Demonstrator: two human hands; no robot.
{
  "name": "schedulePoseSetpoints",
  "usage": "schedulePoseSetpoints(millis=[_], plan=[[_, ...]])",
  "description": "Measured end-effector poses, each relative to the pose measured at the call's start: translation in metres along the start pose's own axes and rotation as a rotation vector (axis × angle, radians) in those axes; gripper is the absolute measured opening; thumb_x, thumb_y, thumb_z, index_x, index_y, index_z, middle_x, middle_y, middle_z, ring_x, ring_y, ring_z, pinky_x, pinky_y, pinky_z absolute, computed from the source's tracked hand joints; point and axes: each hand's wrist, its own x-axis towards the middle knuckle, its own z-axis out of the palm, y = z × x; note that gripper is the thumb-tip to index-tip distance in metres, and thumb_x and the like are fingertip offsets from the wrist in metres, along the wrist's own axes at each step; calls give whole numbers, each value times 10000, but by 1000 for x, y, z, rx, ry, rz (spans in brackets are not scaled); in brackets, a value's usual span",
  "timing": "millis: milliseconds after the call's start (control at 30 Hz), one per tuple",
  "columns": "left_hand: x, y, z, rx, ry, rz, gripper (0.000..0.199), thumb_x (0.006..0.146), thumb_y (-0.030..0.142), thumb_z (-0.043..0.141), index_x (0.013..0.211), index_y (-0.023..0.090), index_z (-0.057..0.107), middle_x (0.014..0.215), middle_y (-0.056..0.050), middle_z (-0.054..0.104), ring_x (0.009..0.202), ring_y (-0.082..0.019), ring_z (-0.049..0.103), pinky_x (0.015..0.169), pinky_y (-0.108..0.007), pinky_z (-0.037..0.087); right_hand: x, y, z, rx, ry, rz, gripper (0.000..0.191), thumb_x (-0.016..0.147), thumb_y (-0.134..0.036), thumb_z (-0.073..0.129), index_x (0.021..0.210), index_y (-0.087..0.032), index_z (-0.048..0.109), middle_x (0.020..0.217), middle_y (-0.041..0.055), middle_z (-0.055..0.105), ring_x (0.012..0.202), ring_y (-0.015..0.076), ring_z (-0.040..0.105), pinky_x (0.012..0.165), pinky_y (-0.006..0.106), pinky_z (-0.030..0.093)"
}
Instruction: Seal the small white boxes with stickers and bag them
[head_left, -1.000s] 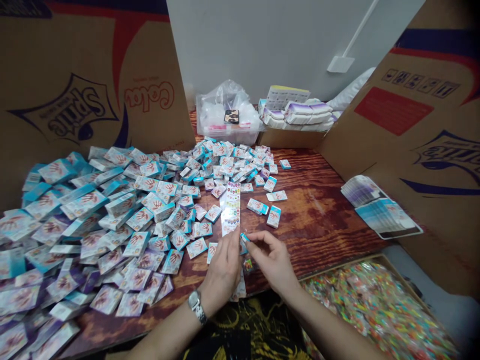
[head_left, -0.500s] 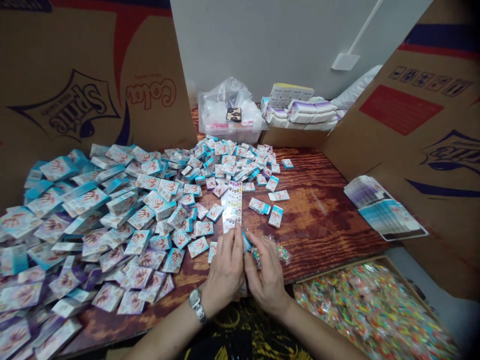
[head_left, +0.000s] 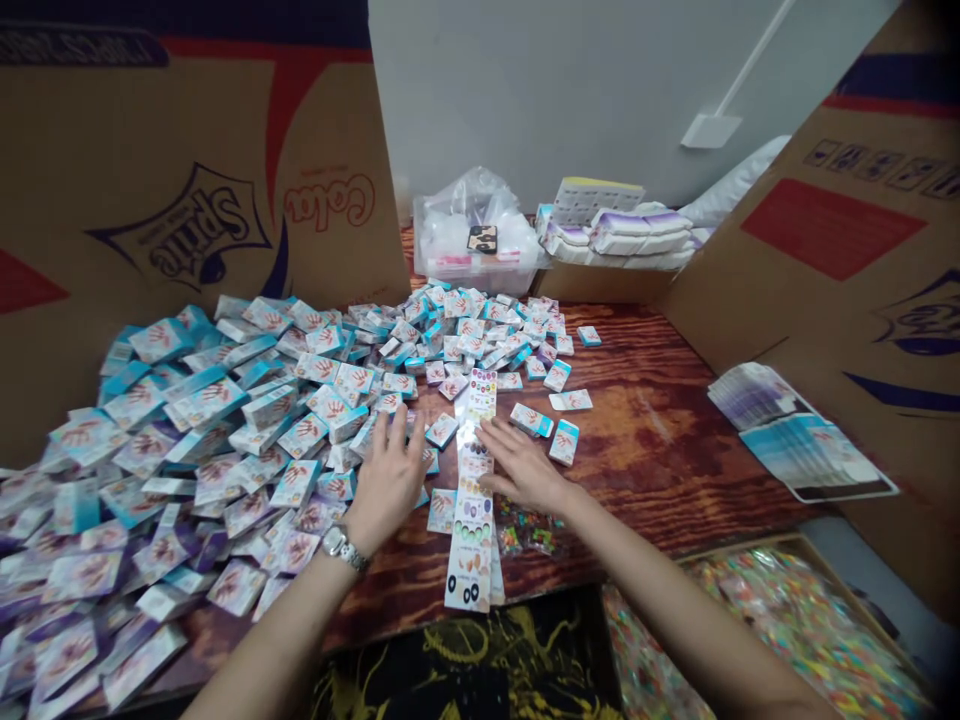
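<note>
My left hand (head_left: pixel 388 477) lies open with its fingers spread, at the right edge of a large heap of small white-and-teal boxes (head_left: pixel 259 430) printed with a red handprint. Its fingertips are over or on the boxes. My right hand (head_left: pixel 523 468) is open too, palm down, with its fingertips close to a long strip of printed sticker sheets (head_left: pixel 472 520). That strip runs between my hands towards me. Just below my right hand, a small clear packet of colourful pieces (head_left: pixel 525 528) lies on the table. Both hands hold nothing.
The reddish wooden table (head_left: pixel 660 470) is walled by printed cardboard panels (head_left: pixel 187 180) at the left and right. A plastic bin with a bag (head_left: pixel 476 240) and stacked cards (head_left: pixel 622 235) stand behind. Fanned cards (head_left: pixel 802 450) lie right; a tray of colourful packets (head_left: pixel 780 620) sits front right.
My hands have parted and opened after being close together at the strip. The colourful packet now lies on the table, and the strip shows longer towards me. The view has shifted slightly.
</note>
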Motion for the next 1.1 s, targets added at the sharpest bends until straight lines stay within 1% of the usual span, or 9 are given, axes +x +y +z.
schedulePoseSetpoints(millis=[133, 333, 467, 567, 700, 800, 900, 1000, 1100], plan=[[-4, 1, 1, -66, 77, 59, 488, 873, 206, 497, 1334, 98, 379, 1432, -230, 282, 1363, -395, 169, 1040, -559, 313, 3, 5, 11, -63, -131, 29, 667, 835, -420, 596, 1407, -181, 350, 1464, 127, 329, 1369, 315, 232, 1081, 543, 237], [-20, 20, 3, -312, 61, 81, 408, 906, 244, 452, 1300, 148, 410, 1344, -175, 421, 1291, -308, 349, 1034, -505, 365, 1, -2, 13, -5, -45, 61, 575, 814, -358, 640, 1333, -194, 457, 1385, 121, 457, 1328, 304, 329, 1060, 518, 278], [-31, 34, 10, -439, -59, 100, 421, 905, 242, 448, 1316, 159, 408, 1315, -154, 469, 1236, -277, 420, 1019, -482, 388, 0, -4, 14, 74, 60, 39, 540, 776, -280, 686, 1271, -171, 501, 1294, 119, 540, 1250, 273, 430, 1022, 435, 357], [-39, 43, 14, -534, -140, 79, 391, 893, 237, 460, 1273, 148, 473, 1297, -155, 493, 1213, -283, 439, 1011, -478, 385, 0, -5, 17, 121, 138, -7, 386, 798, -226, 662, 1169, -181, 566, 1158, 96, 620, 1110, 235, 532, 944, 384, 420], [-42, 50, 7, -818, -215, -120, 327, 892, 326, 476, 1166, 174, 570, 1119, -120, 614, 1041, -255, 556, 921, -414, 439, 1, -10, 17, 138, 247, -22, 109, 877, -226, 575, 947, -201, 654, 961, 62, 687, 943, 203, 598, 848, 355, 451], [-42, 56, -5, -1297, -461, -362, 377, 881, 467, 468, 1009, 154, 634, 854, -84, 668, 768, -192, 621, 700, -295, 494, -5, -21, 1, 165, 352, -60, 104, 889, -221, 557, 914, -211, 658, 954, 54, 694, 916, 195, 609, 857, 381, 446], [-41, 61, -19, -1811, -652, -676, 527, 869, 579, 412, 1010, 114, 617, 797, -98, 667, 652, -163, 629, 563, -240, 479, -21, -42, -33, 232, 404, -130, 144, 900, -205, 531, 999, -218, 635, 1008, 54, 682, 953, 184, 602, 863, 378, 456], [-38, 65, -29, -2078, -713, -878, 579, 867, 609, 376, 979, 93, 614, 842, -134, 672, 666, -192, 653, 562, -278, 513, -42, -68, -68, 316, 244, -246, 181, 907, -156, 506, 1050, -196, 610, 969, 51, 678, 916, 158, 605, 820, 317, 475], [-31, 69, -34, -2202, -647, -961, 396, 889, 458, 464, 965, 99, 615, 847, -124, 683, 717, -203, 666, 656, -320, 538, -60, -89, -84, 348, -8, -348, 154, 907, -151, 506, 1015, -185, 611, 906, 45, 676, 862, 142, 609, 782, 281, 477]])
